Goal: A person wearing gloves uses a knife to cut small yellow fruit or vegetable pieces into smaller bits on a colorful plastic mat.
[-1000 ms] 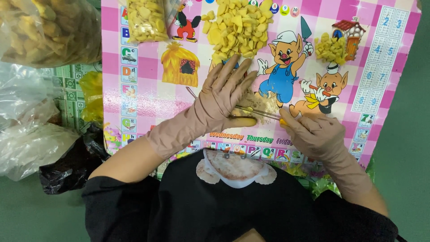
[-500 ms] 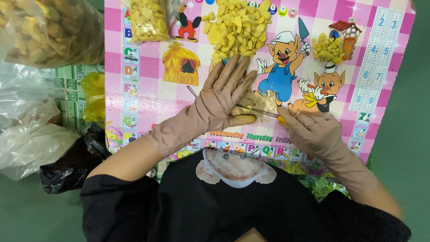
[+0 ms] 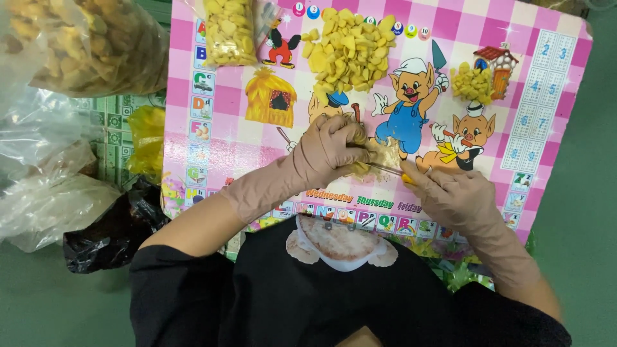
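Both my hands wear long tan gloves and work over a pink checked table top printed with cartoon pigs. My left hand is curled, gripping a pale yellow-brown piece against the table. My right hand holds a small knife with a yellow handle. Its thin blade lies level and points left, touching the piece under my left fingers. Much of the piece is hidden by my left hand.
A large heap of yellow cut pieces lies at the table's far middle, a smaller heap to the right. A clear bag of pieces lies far left. Off the table's left are a big filled bag, crumpled clear bags and a black bag.
My left hand's fingers, spread flat over the piece before, have curled into a grip on it. My right hand with the knife has stayed close by.
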